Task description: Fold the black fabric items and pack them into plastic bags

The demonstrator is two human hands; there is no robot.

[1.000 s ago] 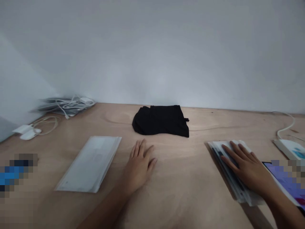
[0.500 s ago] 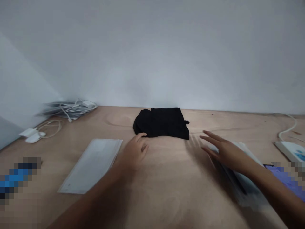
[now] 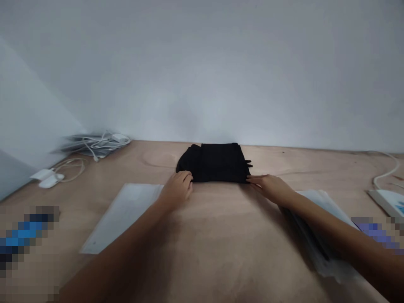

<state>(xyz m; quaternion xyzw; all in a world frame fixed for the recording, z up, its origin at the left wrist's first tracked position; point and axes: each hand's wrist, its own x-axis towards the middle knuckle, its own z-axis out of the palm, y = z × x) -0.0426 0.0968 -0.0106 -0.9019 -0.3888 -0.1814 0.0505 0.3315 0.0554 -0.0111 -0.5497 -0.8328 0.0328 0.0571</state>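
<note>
A folded black cloth item [image 3: 217, 162], possibly a garment, lies flat toward the back of the wooden table, with short thin straps at its right side. My left hand [image 3: 177, 185] is at its front left corner, fingers curled over the edge. At the front right corner, the fingers of my right hand [image 3: 273, 187] are pressed together on the cloth's edge. A clear plastic sleeve [image 3: 121, 214] lies beside my left forearm, which covers part of it. Under my right forearm are more clear plastic bags [image 3: 312, 202] with something dark among them.
White cables and chargers [image 3: 50, 176] lie at the left, near a pile of grey packets with cords [image 3: 94, 145]. A white box [image 3: 386, 202] and cable are at the right, near a purple item [image 3: 372, 231]. A pale wall [image 3: 221, 75] rises behind the table.
My right hand has moved left from above the plastic bags to the cloth's front right corner, and its fingers have closed. My left hand's fingers have closed over the front left corner.
</note>
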